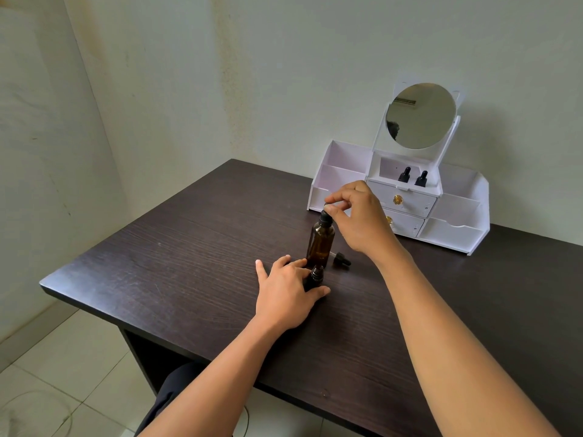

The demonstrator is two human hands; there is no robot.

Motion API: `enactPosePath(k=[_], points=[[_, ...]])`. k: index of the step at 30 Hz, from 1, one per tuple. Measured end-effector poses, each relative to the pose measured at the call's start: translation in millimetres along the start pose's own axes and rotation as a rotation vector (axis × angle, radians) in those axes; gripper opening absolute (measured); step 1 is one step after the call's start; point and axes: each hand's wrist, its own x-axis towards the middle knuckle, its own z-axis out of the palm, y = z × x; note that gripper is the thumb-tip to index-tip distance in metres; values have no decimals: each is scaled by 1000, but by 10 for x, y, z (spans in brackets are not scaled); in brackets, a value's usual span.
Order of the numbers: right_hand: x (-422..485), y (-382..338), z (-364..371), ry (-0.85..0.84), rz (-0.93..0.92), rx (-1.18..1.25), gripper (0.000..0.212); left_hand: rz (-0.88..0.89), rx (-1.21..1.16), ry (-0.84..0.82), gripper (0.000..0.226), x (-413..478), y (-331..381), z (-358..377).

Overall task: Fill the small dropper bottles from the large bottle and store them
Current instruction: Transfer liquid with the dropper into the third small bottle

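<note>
While the right hand (356, 212) hangs above the large brown bottle (320, 244), its thumb and forefinger are closed to a pinch on the black rubber bulb of the dropper top (325, 217) at the bottle's neck, and the other fingers are loosely curled. This bottle stands upright near the middle of the dark wooden table (176, 247). Just in front of it, the left hand (284, 291) rests on the tabletop and holds a small dark bottle (315, 275) between the thumb on the near side and the fingers on the far side. The small bottle is upright, and its neck is uncapped. A loose black dropper cap (341, 259) lies on its side on the table just right of the large bottle. At the far edge, against the wall, stands a white organiser (454, 228) with drawers, open side bins and a round mirror (421, 115). Two capped small dropper bottles (404, 174) stand side by side in its upper middle compartment, below the mirror.
</note>
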Motion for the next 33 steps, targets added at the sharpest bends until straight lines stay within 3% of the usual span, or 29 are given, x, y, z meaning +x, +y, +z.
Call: enactPosePath(k=[6,10,14,25,33], points=[[-3,9,34,20,7,9,7,0,4,5,49,-6,7,1],[-19,24,20,-2,27,28,23,4,-1,8,49,-1,2,6],[-33,33,47,-19,48,25,20,4,-4,9,49,4,-5,14],[-6,-100,-224,277,5,327,6,-6,-19,2,51,-14,14,-13],[-193,-259,-419,332,-41,431,7,6,-19,11,50,-17,3,-13]])
